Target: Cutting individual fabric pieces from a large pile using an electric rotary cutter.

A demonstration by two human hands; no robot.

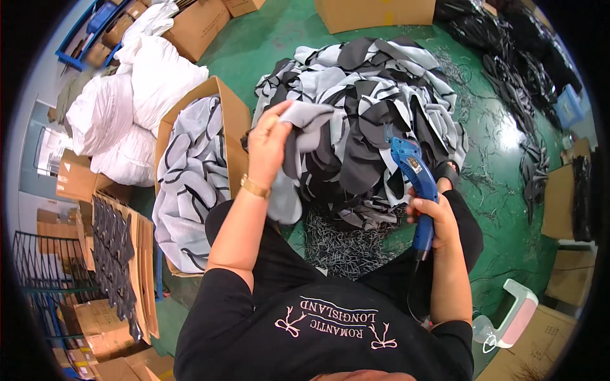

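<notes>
My left hand [268, 143] is raised on the left, its fingers closed on the edge of a grey fabric piece [306, 117]. This piece is soft, light grey and curved, and it hangs toward the heap. In my right hand [432, 219] is a blue corded power tool [406, 159], gripped around its handle. Its head points up and away from me, over the right side of the heap, and its working tip is hard to make out. Between and beyond my hands lies a large heap of fabric pieces [359, 162], light grey and black, with rounded ends.
An open cardboard box [238, 133] full of similar pieces stands at my left. White sacks [149, 89] lie beyond it. Thin dark offcuts [346, 247] litter the green floor before me. Black plastic bags [502, 38] sit at far right; a pink-and-white stool [518, 314] is near right.
</notes>
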